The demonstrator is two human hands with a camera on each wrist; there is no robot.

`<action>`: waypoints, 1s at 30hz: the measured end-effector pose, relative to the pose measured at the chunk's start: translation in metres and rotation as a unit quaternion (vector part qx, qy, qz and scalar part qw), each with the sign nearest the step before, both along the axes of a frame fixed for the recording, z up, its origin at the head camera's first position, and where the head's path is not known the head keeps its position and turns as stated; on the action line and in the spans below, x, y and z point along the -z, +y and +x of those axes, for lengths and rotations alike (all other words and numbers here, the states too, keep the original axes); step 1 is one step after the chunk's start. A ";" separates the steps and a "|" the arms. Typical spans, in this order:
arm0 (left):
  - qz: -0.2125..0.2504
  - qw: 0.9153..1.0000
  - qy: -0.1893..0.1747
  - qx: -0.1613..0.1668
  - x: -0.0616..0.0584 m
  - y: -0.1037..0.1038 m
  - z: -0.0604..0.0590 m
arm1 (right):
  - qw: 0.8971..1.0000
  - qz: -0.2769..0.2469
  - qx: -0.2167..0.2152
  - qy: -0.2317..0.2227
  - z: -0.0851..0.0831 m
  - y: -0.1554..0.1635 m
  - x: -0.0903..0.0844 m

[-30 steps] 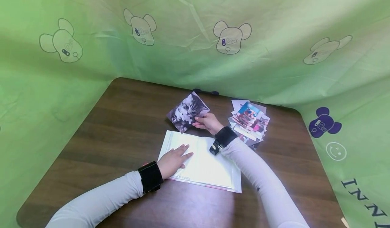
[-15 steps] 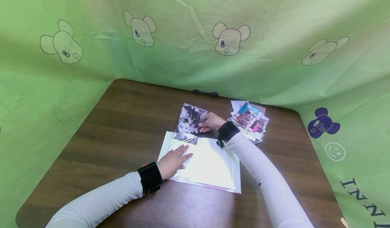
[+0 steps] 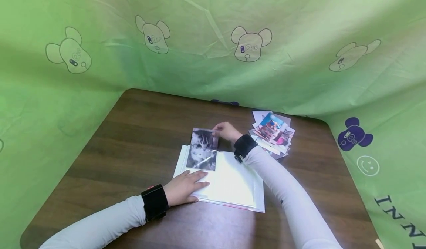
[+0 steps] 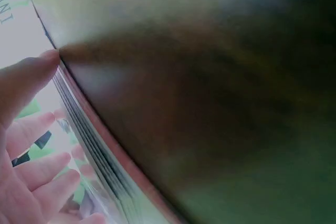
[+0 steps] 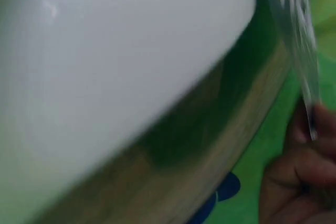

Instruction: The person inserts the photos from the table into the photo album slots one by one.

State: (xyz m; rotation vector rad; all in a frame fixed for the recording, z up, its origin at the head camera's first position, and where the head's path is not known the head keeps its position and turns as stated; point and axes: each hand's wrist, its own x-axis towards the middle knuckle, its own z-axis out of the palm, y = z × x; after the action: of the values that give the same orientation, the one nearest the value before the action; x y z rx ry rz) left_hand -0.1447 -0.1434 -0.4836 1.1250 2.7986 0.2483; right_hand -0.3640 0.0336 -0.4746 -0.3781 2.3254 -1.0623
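A white photo album [image 3: 229,186] lies open on the brown table [image 3: 133,138]. A black-and-white cat photo [image 3: 202,150] sits half inside the top-left sleeve of the page, its upper part sticking out past the album's far edge. My right hand [image 3: 225,131] pinches the photo's top right corner. My left hand [image 3: 186,186] lies flat with straight fingers on the album's near left part. In the left wrist view the left hand's fingers [image 4: 31,150] press the album's stacked pages [image 4: 100,161]. The right wrist view is blurred, showing fingers [image 5: 299,182] on a thin edge.
A loose pile of colour photos [image 3: 273,132] lies on the table right of the right hand. Green cloth printed with bear faces [image 3: 249,45] walls in the table at the back and both sides.
The right hand turned the cat photo upright and slid it down into the album's top-left sleeve. The left hand shifted a little toward me along the page.
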 end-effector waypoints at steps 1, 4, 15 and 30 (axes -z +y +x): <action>-0.001 1.000 -0.004 -0.001 -0.001 0.000 0.000 | 0.999 0.015 -0.024 -0.017 0.001 0.000 0.000; -0.011 1.000 -0.024 -0.008 -0.003 0.000 0.000 | 0.995 0.030 -0.077 -0.046 0.007 -0.003 -0.001; -0.004 0.999 -0.041 -0.011 -0.003 0.002 0.002 | 0.990 0.037 -0.111 -0.079 0.021 -0.006 0.002; -0.027 0.999 -0.034 -0.024 -0.002 0.006 0.004 | 0.985 0.038 -0.152 -0.079 0.035 -0.002 -0.002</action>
State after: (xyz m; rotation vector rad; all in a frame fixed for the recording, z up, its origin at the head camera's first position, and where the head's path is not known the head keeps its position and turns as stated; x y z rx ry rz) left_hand -0.1411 -0.1379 -0.4820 1.0177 2.7574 0.2109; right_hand -0.3290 0.0316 -0.4726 -0.5751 2.0790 -0.8221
